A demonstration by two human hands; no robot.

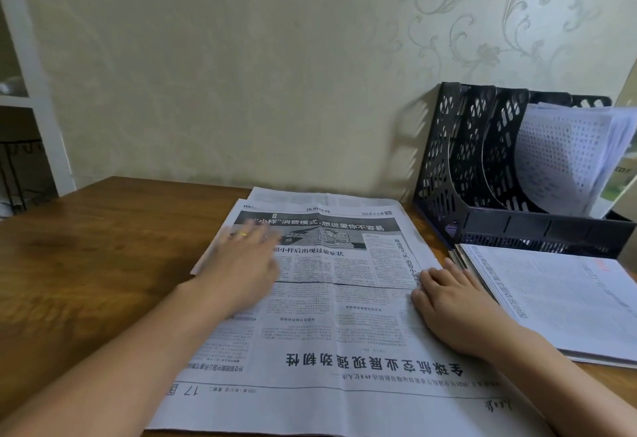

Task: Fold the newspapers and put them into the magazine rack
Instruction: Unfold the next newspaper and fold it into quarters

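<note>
presently the work stands at the folding step. one newspaper lies flat on the wooden table, folded over on itself, with the edge of a further sheet showing at its far end. both hands rest on it with nothing gripped. the left hand lies palm down on the left half of the paper, fingers spread and straight; it is blurred, so the finger detail is uncertain. the right hand lies flat at the right margin, fingers straight and close together, pressing the paper down.

judgement: the hands appear to be flattening a crease. the paper looks too broad for a slot as it lies, so the next move likely calls for another fold, with edges brought square before lifting.

the magazine rack stands at the far right against the wall, black and perforated. its right compartment holds white papers; the two compartments to the left appear empty, though their floors are partly hidden. a stack of newspapers lies in front of the rack, just beside the right hand.

edges: the near end of the paper reaches the near table edge. the left of the table offers open room; the right side is crowded by stack and rack.
</note>
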